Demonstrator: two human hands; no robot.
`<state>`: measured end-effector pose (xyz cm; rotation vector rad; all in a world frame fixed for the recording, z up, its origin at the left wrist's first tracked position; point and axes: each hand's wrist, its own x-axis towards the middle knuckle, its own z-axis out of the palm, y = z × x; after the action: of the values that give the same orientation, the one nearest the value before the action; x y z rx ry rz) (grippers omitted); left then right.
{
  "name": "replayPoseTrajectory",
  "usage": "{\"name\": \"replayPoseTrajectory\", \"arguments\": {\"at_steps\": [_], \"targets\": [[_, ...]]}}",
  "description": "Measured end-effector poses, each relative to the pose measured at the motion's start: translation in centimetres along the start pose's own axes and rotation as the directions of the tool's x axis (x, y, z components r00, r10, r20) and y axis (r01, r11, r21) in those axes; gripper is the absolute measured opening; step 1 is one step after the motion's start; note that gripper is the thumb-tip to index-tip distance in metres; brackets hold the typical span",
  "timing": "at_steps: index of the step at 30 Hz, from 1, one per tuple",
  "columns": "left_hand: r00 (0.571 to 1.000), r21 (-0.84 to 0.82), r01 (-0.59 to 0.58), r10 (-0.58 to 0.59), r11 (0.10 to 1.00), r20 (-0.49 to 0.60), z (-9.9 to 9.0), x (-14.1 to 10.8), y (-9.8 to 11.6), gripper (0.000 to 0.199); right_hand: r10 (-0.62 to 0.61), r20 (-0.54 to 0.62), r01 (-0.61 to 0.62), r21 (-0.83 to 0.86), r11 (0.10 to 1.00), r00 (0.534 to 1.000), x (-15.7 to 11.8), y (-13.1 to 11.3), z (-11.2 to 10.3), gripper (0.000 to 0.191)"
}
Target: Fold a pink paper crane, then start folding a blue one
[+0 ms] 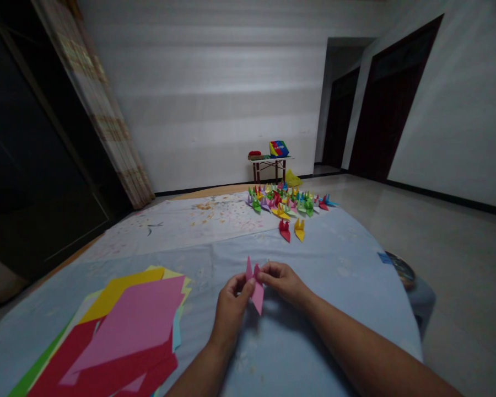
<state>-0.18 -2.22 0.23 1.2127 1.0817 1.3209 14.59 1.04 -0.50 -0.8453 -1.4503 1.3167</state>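
A pink folded-paper crane [257,296] is held up above the cloth, its pointed end toward me and two narrow points rising at the far side. My left hand [233,295] is closed on its left side, thumb against the middle fold. With thumb and fingertips, my right hand [283,280] pinches the upper right point. Beyond my hands a red paper crane [285,231] and a yellow paper crane [300,230] stand side by side on the cloth. The undersides of the pink paper are hidden by my fingers.
Loose coloured sheets [136,314] lie piled at the left. Many folded cranes [289,201] crowd the table's far right part. A pale blue cloth [206,264] covers the round table. A stool [417,292] stands by its right edge, and a small table [268,160] is against the wall.
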Motion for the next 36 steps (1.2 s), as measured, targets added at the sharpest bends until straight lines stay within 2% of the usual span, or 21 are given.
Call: {"name": "replayPoseTrajectory", "arguments": {"at_steps": [5,9,11,14,17,19,22,25,29,33,36], "targets": [[0.998,-0.029,0.035,-0.037,0.999,-0.049,-0.3,0.3,0.1,0.035,0.018,0.047,-0.017,-0.02,1.0,0.999,-0.1,0.2,0.1,0.03],[0.98,-0.022,0.042,-0.046,0.999,-0.196,-0.2,0.4,0.0,0.046,-0.036,-0.075,0.031,-0.069,0.997,0.997,0.1,-0.1,0.2,0.032],[0.974,-0.018,0.063,-0.066,0.998,-0.217,0.0,0.3,-0.2,0.045,-0.072,-0.149,0.056,-0.106,0.993,0.986,0.3,-0.2,0.2,0.033],[0.985,-0.033,0.126,-0.129,0.992,-0.112,0.3,0.3,-0.5,0.042,-0.117,-0.215,0.072,-0.202,0.977,0.97,0.3,-0.3,0.1,0.033],[0.984,-0.053,0.175,-0.177,0.983,-0.019,0.3,0.3,-1.0,0.043,-0.111,-0.185,0.068,-0.225,0.972,0.976,0.1,-0.3,-0.1,0.033],[0.983,-0.067,0.184,-0.185,0.981,-0.011,0.1,0.4,-1.2,0.043,-0.057,-0.148,0.034,-0.151,0.988,0.987,0.1,-0.2,-0.4,0.036],[0.977,-0.086,0.208,-0.212,0.974,-0.033,-0.1,0.4,-1.4,0.043,0.108,-0.177,-0.121,-0.063,0.991,0.978,0.3,0.2,-0.9,0.048],[0.978,-0.078,0.204,-0.206,0.976,-0.024,0.0,0.3,-1.5,0.042,0.233,-0.145,-0.25,-0.111,0.962,0.962,0.5,0.7,-1.0,0.056],[0.983,-0.03,0.181,-0.181,0.983,0.014,0.4,0.0,-1.6,0.04,0.238,-0.055,-0.245,-0.185,0.952,0.97,0.6,0.6,-1.0,0.057],[0.982,0.021,0.19,-0.19,0.982,-0.003,0.7,-0.3,-1.5,0.044,0.239,-0.089,-0.244,-0.062,0.968,0.967,0.5,0.2,-1.0,0.047],[0.977,0.025,0.21,-0.211,0.977,0.026,0.9,-0.5,-1.3,0.044,0.271,-0.025,-0.271,0.014,0.963,0.962,0.4,0.0,-1.0,0.043]]}}
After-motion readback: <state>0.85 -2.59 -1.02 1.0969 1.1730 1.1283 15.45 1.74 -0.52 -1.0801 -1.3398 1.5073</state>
